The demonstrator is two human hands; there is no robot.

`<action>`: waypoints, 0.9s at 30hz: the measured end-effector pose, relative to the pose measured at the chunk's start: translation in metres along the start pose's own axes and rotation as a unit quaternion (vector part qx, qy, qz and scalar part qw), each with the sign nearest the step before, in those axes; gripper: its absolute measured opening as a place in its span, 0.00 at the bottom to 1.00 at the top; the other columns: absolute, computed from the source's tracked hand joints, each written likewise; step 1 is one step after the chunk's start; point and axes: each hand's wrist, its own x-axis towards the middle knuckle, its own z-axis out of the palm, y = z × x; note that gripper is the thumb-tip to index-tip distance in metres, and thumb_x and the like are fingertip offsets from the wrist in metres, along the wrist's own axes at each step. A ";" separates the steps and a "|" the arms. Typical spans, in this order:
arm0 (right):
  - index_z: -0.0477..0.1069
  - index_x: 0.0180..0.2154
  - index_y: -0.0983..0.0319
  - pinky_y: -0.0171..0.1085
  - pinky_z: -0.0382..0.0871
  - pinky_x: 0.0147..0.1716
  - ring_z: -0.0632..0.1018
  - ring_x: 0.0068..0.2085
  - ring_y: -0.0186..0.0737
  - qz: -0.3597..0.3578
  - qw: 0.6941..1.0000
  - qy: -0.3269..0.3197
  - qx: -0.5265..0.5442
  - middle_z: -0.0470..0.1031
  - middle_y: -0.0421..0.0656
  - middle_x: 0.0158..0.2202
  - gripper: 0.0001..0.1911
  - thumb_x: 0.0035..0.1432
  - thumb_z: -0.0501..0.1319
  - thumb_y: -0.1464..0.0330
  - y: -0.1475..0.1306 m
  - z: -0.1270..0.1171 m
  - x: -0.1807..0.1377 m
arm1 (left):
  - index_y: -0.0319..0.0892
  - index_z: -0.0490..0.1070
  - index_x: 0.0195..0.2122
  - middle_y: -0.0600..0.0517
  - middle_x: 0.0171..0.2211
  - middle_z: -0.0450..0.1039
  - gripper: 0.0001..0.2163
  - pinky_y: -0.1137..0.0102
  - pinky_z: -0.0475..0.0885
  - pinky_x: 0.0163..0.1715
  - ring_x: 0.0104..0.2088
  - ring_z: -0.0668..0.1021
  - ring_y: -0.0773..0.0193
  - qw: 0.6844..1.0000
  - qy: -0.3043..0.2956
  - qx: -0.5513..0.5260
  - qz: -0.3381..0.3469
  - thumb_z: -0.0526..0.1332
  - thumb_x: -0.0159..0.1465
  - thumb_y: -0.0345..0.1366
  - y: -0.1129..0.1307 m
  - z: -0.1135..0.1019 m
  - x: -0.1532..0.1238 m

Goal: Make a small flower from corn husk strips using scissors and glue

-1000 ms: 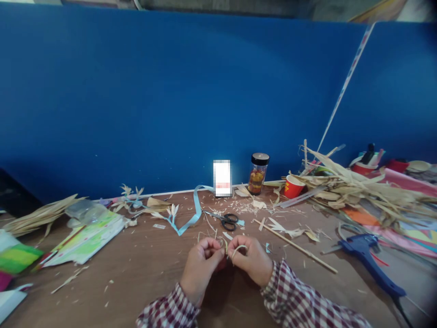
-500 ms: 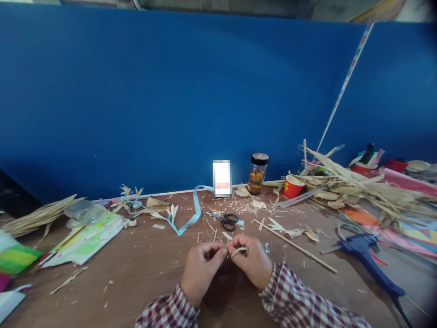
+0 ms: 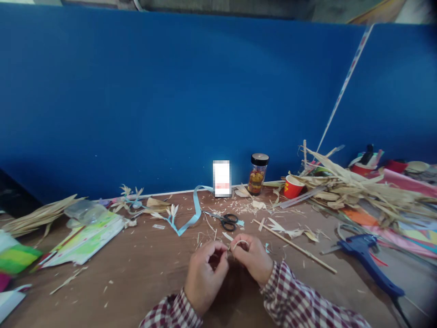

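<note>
My left hand (image 3: 205, 275) and my right hand (image 3: 253, 258) meet over the brown table (image 3: 143, 278), both in checked sleeves. Their fingertips pinch a thin curved strip of dried straw (image 3: 240, 244) between them. The strip loops over my right hand's fingers; the part by my left thumb is mostly hidden. Black-handled scissors (image 3: 226, 220) lie just beyond the hands, and a long thin wooden stick (image 3: 296, 247) lies to the right.
A blue glue gun (image 3: 367, 259) lies at the right. A pile of dried husks (image 3: 355, 191), a red cup (image 3: 292, 186) and a jar (image 3: 257, 173) stand at the back. Light blue ribbon (image 3: 191, 216) and coloured paper sheets (image 3: 82, 239) lie at the left. Straw scraps are scattered about.
My left hand has slid a little right and nearer to me, its fingers curling more. The right hand's fingers have shifted on the straw strip, which stays between both hands.
</note>
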 end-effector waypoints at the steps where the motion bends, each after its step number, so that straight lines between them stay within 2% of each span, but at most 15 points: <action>1: 0.64 0.22 0.63 0.27 0.50 0.15 0.57 0.16 0.26 0.004 1.000 -0.003 0.007 0.56 0.32 0.13 0.02 0.44 0.54 0.72 0.001 0.000 0.001 | 0.42 0.71 0.27 0.52 0.25 0.72 0.05 0.74 0.66 0.27 0.26 0.73 0.64 1.000 -0.013 -0.010 0.001 0.56 0.54 0.32 0.001 0.000 0.000; 7: 0.64 0.22 0.64 0.27 0.49 0.16 0.57 0.18 0.26 -0.005 1.000 -0.015 0.018 0.57 0.33 0.15 0.03 0.44 0.55 0.71 0.002 -0.002 0.001 | 0.40 0.68 0.25 0.52 0.25 0.67 0.03 0.75 0.65 0.25 0.25 0.71 0.66 0.998 -0.054 -0.038 -0.023 0.57 0.54 0.33 -0.001 0.000 0.002; 10: 0.64 0.22 0.64 0.27 0.49 0.16 0.57 0.17 0.26 -0.002 1.000 -0.016 0.018 0.56 0.32 0.14 0.04 0.45 0.55 0.70 0.001 -0.002 0.001 | 0.40 0.66 0.25 0.53 0.24 0.65 0.05 0.75 0.65 0.25 0.25 0.69 0.68 0.997 -0.043 -0.061 -0.035 0.57 0.55 0.34 -0.005 0.000 0.003; 13: 0.63 0.22 0.64 0.27 0.49 0.15 0.57 0.16 0.26 -0.002 1.000 -0.021 0.019 0.56 0.32 0.13 0.03 0.45 0.55 0.71 0.001 -0.001 0.001 | 0.41 0.64 0.27 0.54 0.26 0.65 0.03 0.75 0.65 0.26 0.25 0.69 0.69 0.990 -0.015 -0.131 -0.059 0.57 0.55 0.34 -0.009 0.001 0.003; 19: 0.64 0.22 0.64 0.27 0.48 0.15 0.57 0.17 0.26 -0.004 1.000 -0.022 -0.004 0.56 0.32 0.13 0.04 0.46 0.55 0.71 0.001 0.000 0.000 | 0.42 0.60 0.30 0.55 0.30 0.66 0.05 0.77 0.65 0.19 0.19 0.67 0.75 0.930 0.007 -0.343 -0.134 0.57 0.55 0.33 -0.006 0.002 0.003; 22: 0.64 0.23 0.65 0.27 0.51 0.17 0.58 0.18 0.26 -0.016 1.000 -0.013 -0.023 0.58 0.33 0.15 0.04 0.46 0.56 0.71 0.001 0.000 0.000 | 0.44 0.60 0.36 0.58 0.28 0.63 0.07 0.78 0.64 0.17 0.19 0.66 0.75 0.902 -0.003 -0.398 -0.165 0.57 0.56 0.34 0.001 -0.004 0.005; 24: 0.64 0.23 0.65 0.27 0.52 0.18 0.59 0.19 0.27 -0.028 0.999 -0.008 -0.044 0.59 0.34 0.16 0.04 0.47 0.56 0.71 0.000 -0.001 -0.001 | 0.43 0.61 0.37 0.59 0.24 0.61 0.09 0.79 0.63 0.15 0.17 0.64 0.76 0.919 -0.019 -0.353 -0.171 0.57 0.56 0.36 0.001 -0.007 0.007; 27: 0.65 0.23 0.64 0.27 0.54 0.18 0.61 0.19 0.27 -0.062 0.994 0.009 -0.086 0.61 0.34 0.17 0.03 0.47 0.56 0.71 -0.002 -0.002 -0.003 | 0.40 0.63 0.36 0.60 0.20 0.60 0.10 0.77 0.62 0.13 0.14 0.64 0.75 0.962 -0.064 -0.211 -0.158 0.58 0.54 0.38 -0.005 -0.009 0.010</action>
